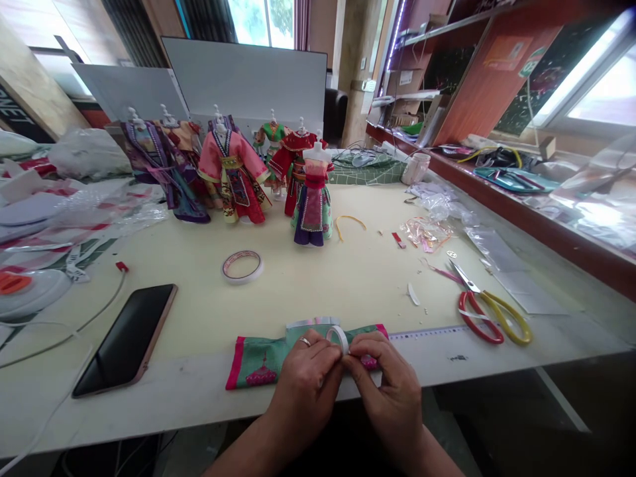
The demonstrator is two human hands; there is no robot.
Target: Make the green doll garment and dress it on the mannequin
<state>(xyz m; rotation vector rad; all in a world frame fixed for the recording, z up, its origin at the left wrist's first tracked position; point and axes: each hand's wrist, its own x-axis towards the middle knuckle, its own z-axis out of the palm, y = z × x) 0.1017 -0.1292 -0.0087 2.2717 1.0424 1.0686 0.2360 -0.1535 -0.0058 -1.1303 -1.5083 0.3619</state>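
Observation:
A small white roll of tape (pixel 338 336) stands upright between my two hands at the table's front edge. My left hand (pixel 311 368), with a ring on one finger, is closed round the roll's left side. Pinched at the roll's lower right is my right hand (pixel 382 371), its thumb and forefinger together. Under and behind both hands lies a green cloth piece (pixel 256 361) with pink edges and a pink pattern. A silvery strip (pixel 313 322) shows along the cloth's top.
Dressed doll forms (pixel 233 172) stand at the back. A larger tape roll (pixel 242 267) lies mid-table, a phone (pixel 126 338) at left. Scissors (pixel 481 305) and a ruler (pixel 427 333) lie at right. Plastic bags (pixel 89 156) pile up at far left.

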